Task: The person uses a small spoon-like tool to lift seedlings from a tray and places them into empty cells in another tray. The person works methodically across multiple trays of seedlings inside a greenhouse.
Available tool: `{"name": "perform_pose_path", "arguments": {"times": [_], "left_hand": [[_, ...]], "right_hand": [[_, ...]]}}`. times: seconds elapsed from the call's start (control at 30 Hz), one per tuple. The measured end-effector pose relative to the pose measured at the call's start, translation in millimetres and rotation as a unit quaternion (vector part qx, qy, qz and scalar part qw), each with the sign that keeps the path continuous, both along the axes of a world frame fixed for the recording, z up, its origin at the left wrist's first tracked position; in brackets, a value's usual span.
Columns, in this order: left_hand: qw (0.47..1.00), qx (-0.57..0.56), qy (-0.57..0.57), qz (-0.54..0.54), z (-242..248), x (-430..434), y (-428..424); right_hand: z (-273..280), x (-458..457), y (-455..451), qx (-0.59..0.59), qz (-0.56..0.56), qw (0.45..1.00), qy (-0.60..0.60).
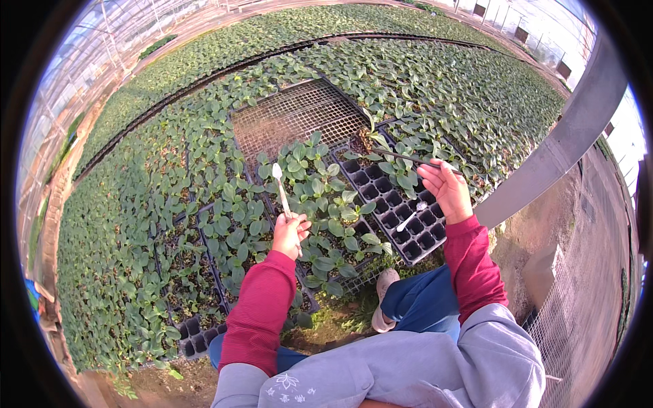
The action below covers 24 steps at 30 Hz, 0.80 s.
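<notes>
My left hand grips a white spoon by its soiled handle, bowl pointing away over the leafy seedlings. In my right hand a thin dark stick is pinched near one end. Its far tip reaches a brown clump of potting mix with a pale-leaved seedling beside it; whether they touch is unclear. Below that hand lies a black plug tray with many bare cells and a few seedlings at its far side. A second white spoon rests across its cells.
An open mesh tray sits beyond the seedlings. Dense trays of green seedlings spread left and far. A curved grey metal post rises close on my right, with wire netting behind. My shoe stands by the tray edge.
</notes>
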<state>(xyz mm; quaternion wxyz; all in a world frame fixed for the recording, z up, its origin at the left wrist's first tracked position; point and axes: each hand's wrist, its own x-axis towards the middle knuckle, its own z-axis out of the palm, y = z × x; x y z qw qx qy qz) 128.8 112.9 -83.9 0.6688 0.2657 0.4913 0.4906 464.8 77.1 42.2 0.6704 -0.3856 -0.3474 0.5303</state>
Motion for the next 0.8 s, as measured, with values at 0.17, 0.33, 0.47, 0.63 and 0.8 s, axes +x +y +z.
{"name": "perform_pose_path", "arguments": {"times": [0.17,0.33,0.47,0.63,0.8], "left_hand": [[0.998,-0.026,0.051,0.006,-42.1,39.8,36.9],[0.988,-0.039,0.139,-0.051,-76.0,47.8,67.0],[0.980,-0.075,0.175,-0.063,-82.6,59.5,82.2],[0.987,-0.111,0.081,-0.084,-67.1,71.9,88.6],[0.982,-0.107,0.074,-0.138,-73.8,63.9,97.1]], "right_hand": [[-10.8,19.6,0.5,-0.018,0.042,0.995,0.085],[-22.1,27.7,7.2,-0.036,0.100,0.991,0.086],[-30.9,25.0,17.1,-0.051,0.092,0.993,0.047],[-39.7,13.7,25.0,-0.072,0.060,0.995,-0.022],[-38.0,6.1,30.7,-0.067,0.030,0.997,-0.036]]}}
